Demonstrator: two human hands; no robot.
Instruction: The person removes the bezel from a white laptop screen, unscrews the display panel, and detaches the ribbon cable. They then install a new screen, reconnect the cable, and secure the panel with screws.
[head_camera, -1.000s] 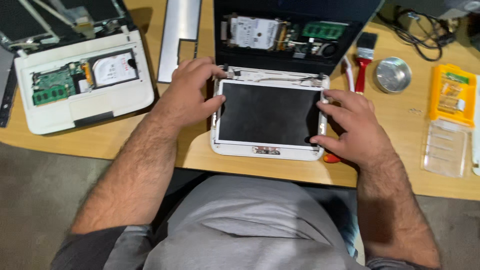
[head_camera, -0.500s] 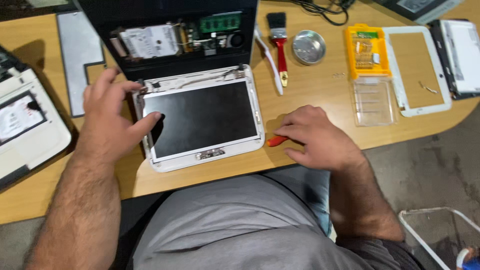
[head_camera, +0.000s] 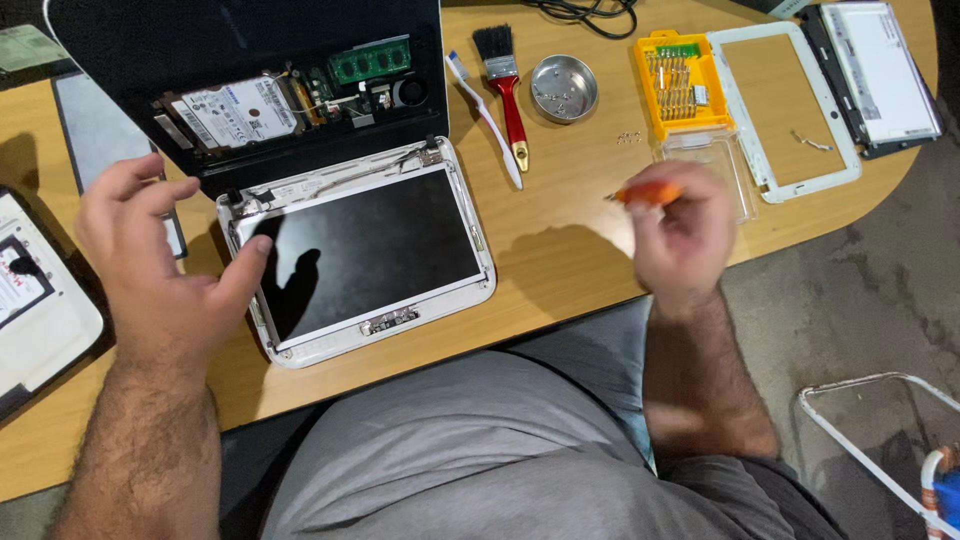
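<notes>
A small laptop lies opened flat on the wooden table, its black base (head_camera: 290, 110) showing a hard drive and a green memory module. Its white-rimmed screen half (head_camera: 365, 255) lies toward me. My left hand (head_camera: 165, 270) hovers open at the screen's left edge, thumb touching the bezel. Raised above the table to the right of the screen, my right hand (head_camera: 680, 230) is shut on an orange-handled screwdriver (head_camera: 645, 193), tip pointing left.
A red-handled paintbrush (head_camera: 507, 80), a white toothbrush (head_camera: 485, 120) and a round metal dish (head_camera: 564, 88) lie behind. A yellow bit case (head_camera: 682, 85), white screen bezel (head_camera: 790, 110) and bare panel (head_camera: 880, 70) sit at right. Another opened laptop (head_camera: 40, 300) is at left. A wire basket (head_camera: 880, 440) stands on the floor.
My right hand lifted the orange screwdriver off the table beside the screen and moved up and right. My left hand came off the screen and spread open. The view shifted further right.
</notes>
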